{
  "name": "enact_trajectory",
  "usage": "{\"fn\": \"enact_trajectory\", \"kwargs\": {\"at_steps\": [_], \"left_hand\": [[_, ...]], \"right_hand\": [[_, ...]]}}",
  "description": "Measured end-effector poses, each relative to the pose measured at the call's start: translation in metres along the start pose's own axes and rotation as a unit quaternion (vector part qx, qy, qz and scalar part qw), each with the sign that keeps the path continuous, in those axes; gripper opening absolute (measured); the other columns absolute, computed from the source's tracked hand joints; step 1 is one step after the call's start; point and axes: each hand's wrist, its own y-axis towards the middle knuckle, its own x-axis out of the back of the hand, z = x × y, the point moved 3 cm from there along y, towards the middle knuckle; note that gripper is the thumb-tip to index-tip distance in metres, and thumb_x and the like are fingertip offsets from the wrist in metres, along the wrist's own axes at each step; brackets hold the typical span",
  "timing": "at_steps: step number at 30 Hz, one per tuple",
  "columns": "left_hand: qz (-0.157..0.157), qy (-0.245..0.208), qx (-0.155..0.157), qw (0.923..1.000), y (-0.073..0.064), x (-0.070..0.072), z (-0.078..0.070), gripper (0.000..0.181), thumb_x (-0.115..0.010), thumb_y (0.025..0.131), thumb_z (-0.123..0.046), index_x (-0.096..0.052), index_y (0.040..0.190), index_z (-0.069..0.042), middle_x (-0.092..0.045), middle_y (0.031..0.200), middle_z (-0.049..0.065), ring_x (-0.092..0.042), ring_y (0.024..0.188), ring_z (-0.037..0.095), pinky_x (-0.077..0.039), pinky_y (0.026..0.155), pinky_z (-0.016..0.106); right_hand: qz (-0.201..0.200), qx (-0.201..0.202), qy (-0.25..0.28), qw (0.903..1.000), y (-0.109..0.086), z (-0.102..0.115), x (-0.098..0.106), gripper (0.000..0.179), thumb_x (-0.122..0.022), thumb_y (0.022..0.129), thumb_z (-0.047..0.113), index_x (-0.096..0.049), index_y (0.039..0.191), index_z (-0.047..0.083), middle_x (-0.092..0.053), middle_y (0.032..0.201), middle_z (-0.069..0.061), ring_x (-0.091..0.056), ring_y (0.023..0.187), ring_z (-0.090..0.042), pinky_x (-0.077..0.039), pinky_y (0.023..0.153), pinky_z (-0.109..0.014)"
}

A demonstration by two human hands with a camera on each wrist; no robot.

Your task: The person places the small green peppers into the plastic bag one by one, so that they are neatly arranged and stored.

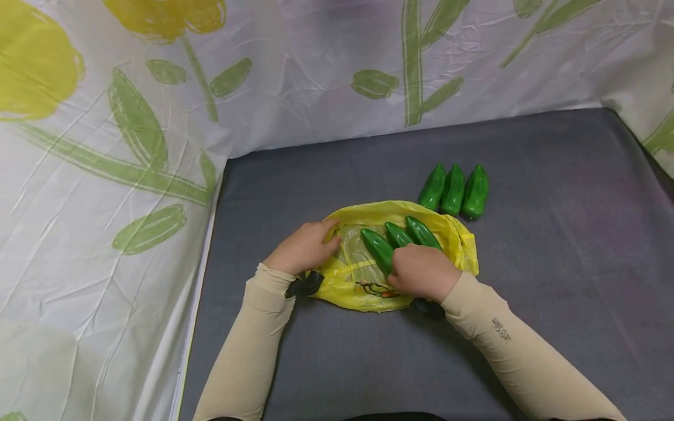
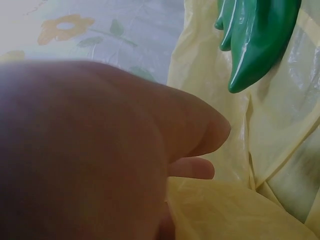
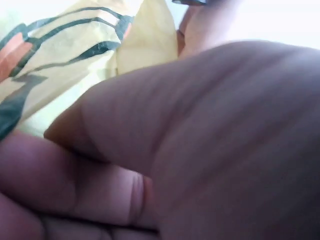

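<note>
A yellow plastic bag point(image 1: 344, 292) lies open on the dark cloth, with three glossy green peppers point(image 1: 377, 248) side by side inside its mouth. At the bag's left side my left hand point(image 1: 305, 248) holds the rim, thumb and a finger reaching into the mouth; in the left wrist view a yellow fold covers part of the hand. My right hand point(image 1: 423, 270) is inside the bag over the peppers' thick ends, hiding them. The right wrist view shows its fingers point(image 3: 37, 172) curled, with the thumb across them and printed plastic close by; I cannot tell what it grips.
Three more green peppers point(image 1: 454, 190) lie in a row just beyond the bag's back right. A dark grey cloth point(image 1: 553, 245) covers the table. White flowered sheeting point(image 1: 316, 76) hangs along the back and left edges.
</note>
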Motion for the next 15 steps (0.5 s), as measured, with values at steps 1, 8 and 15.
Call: {"fn": "enact_trajectory", "kwargs": {"at_steps": [1, 8, 15], "left_hand": [[0.000, 0.001, 0.000, 1.0000, 0.0003, 0.0001, 0.0002, 0.051, -0.050, 0.111, -0.025, -0.046, 0.158, -0.008, -0.059, 0.081, 0.005, -0.056, 0.062, 0.016, -0.052, 0.078, 0.038], [0.000, 0.001, -0.001, 1.0000, -0.0007, 0.0023, -0.0026, 0.051, -0.051, 0.111, -0.026, -0.046, 0.158, -0.008, -0.058, 0.080, 0.005, -0.056, 0.062, 0.015, -0.052, 0.079, 0.038], [-0.001, 0.004, -0.001, 1.0000, -0.0023, 0.0022, -0.0039, 0.050, -0.052, 0.111, -0.025, -0.047, 0.158, -0.008, -0.061, 0.085, 0.006, -0.057, 0.066, 0.016, -0.052, 0.081, 0.039]], "right_hand": [[0.000, 0.002, -0.001, 1.0000, 0.0006, 0.0005, -0.0014, 0.044, -0.069, 0.086, 0.014, -0.041, 0.053, 0.022, -0.036, 0.056, 0.007, -0.037, 0.051, -0.012, -0.036, 0.046, -0.033], [0.002, -0.006, -0.007, 1.0000, 0.0024, 0.0007, -0.0059, 0.046, -0.070, 0.088, 0.016, -0.040, 0.053, 0.023, -0.036, 0.055, 0.007, -0.037, 0.051, -0.012, -0.038, 0.046, -0.033], [0.002, -0.023, 0.010, 0.9997, 0.0008, -0.0008, -0.0019, 0.046, -0.067, 0.089, 0.018, -0.042, 0.051, 0.022, -0.034, 0.054, 0.008, -0.038, 0.051, -0.013, -0.037, 0.046, -0.033]]}}
